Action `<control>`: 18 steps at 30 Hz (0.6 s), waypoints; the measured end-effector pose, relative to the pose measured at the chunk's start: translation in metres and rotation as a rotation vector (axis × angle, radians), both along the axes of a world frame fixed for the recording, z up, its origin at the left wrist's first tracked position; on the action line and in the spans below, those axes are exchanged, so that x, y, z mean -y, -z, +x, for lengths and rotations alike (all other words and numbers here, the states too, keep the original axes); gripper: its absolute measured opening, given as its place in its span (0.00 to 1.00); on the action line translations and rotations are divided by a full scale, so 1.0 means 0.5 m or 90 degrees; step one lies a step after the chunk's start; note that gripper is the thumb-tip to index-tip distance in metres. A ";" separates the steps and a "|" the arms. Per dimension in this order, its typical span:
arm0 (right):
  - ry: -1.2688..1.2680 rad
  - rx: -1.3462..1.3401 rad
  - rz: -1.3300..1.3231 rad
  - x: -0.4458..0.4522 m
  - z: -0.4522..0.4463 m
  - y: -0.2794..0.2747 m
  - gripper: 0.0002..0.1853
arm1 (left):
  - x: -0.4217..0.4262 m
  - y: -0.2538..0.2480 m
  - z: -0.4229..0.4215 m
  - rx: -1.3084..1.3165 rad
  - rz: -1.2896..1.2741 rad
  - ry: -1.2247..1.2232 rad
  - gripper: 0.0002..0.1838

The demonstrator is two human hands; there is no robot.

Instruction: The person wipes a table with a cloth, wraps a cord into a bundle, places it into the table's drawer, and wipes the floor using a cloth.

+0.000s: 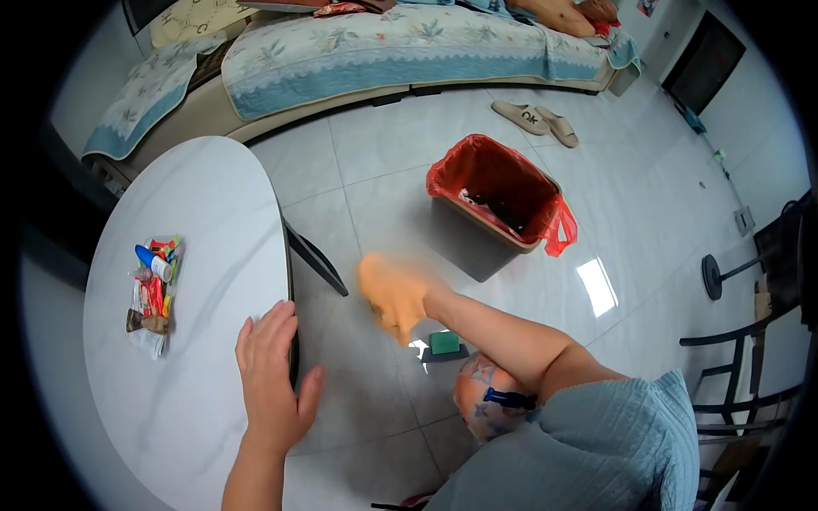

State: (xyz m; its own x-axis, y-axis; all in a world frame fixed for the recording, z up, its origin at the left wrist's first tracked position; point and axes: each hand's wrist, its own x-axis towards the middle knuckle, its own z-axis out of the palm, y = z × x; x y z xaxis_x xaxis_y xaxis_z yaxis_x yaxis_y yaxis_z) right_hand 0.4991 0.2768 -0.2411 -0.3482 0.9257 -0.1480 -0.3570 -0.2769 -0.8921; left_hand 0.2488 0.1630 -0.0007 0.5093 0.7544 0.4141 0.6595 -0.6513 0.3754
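Note:
My left hand (274, 375) lies at the edge of the white oval table (221, 204), fingers stretched out and holding nothing. My right hand (429, 302) is over the floor to the right of the table, mostly covered by a blurred yellow-orange cloth (394, 294) that it grips. Below the cloth, a green sponge-like block (444, 342) sits on a dark flat piece (446, 355). A small group of colourful packets (153, 298) with a blue-and-white tube (153, 262) lies on the far left of the tabletop.
A bin (477, 243) with a red bag (460, 166) stands on the tiled floor ahead. Beige slippers (521, 117) lie near a sofa (341, 106), where a person (554, 15) is partly visible. A dark table leg (315, 255) juts out. Dark chair frames (733, 375) stand right.

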 end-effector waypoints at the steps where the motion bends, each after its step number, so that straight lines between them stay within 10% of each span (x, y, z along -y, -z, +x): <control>1: 0.065 0.038 -0.029 -0.009 0.006 0.009 0.18 | -0.003 0.004 0.004 -0.029 0.015 -0.021 0.34; 2: 0.189 -0.089 -0.243 0.001 0.034 0.017 0.17 | -0.006 0.006 0.007 -0.057 0.030 -0.041 0.33; 9: 0.210 0.093 -0.378 0.013 0.090 0.097 0.18 | -0.023 0.004 0.020 -0.135 -0.026 -0.070 0.35; 12: 0.134 0.646 0.098 -0.016 0.115 0.279 0.18 | -0.072 0.002 0.047 -0.257 -0.046 -0.154 0.39; 18: -0.041 0.759 0.002 0.061 0.063 0.198 0.13 | -0.214 0.057 0.076 -0.307 0.031 -0.252 0.34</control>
